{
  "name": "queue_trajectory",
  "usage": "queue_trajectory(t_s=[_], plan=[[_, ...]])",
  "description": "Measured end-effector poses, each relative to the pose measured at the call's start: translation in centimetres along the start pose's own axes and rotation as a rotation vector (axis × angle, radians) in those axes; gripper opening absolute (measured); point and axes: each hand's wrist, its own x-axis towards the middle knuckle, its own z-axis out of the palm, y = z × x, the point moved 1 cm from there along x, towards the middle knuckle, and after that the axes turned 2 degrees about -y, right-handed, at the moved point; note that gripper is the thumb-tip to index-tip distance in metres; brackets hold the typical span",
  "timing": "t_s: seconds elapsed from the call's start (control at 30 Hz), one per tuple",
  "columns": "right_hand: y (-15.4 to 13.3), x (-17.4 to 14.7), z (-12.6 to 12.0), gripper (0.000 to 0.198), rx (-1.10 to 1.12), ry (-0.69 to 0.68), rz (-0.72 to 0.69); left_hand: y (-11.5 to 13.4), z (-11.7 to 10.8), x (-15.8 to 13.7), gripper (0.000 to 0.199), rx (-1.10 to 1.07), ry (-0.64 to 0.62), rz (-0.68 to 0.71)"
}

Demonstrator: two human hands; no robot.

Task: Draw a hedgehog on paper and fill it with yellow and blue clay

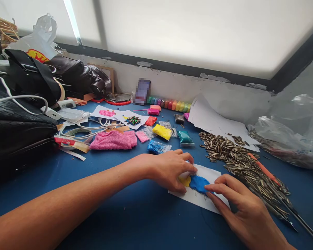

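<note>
A white sheet of paper [202,203] lies on the blue table, with a flattened patch of blue modelling clay [198,184] and a smaller yellow clay piece [185,181] stuck on it. Below the blue patch, drawn leg-like outlines show on the paper. My left hand [172,168] rests over the paper's left side, fingers apart, the thumb beside the yellow clay. At the right end of the blue patch, my right hand [239,201] pinches the clay's edge between thumb and index finger.
Striped sunflower seeds [231,156] are heaped at right, with an orange-handled tool [264,169] across them. Behind the paper lie clay packets in blue [159,147], yellow [162,132] and teal [185,138]. A pink cloth [113,140] and black bag [21,128] sit left.
</note>
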Motion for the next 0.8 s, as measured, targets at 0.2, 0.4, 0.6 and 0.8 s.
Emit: queue_trajectory(t_s=[0.2,0.4,0.6,0.8], plan=[[-0.3,-0.8,0.2,0.023,-0.070,-0.007,-0.098,-0.1,0.1,0.1,0.054,0.014,0.013,0.013],[-0.2,-1.5,0.3,0.035,-0.115,-0.073,-0.133,-0.2,0.3,0.1,0.052,0.001,0.025,0.018],[-0.3,-1.0,0.4,0.039,-0.154,-0.105,-0.169,-0.2,0.3,0.1,0.053,0.005,0.028,0.022],[-0.6,-0.5,0.4,0.039,-0.166,-0.148,-0.197,-0.2,0.4,0.1,0.055,0.015,0.035,0.024]])
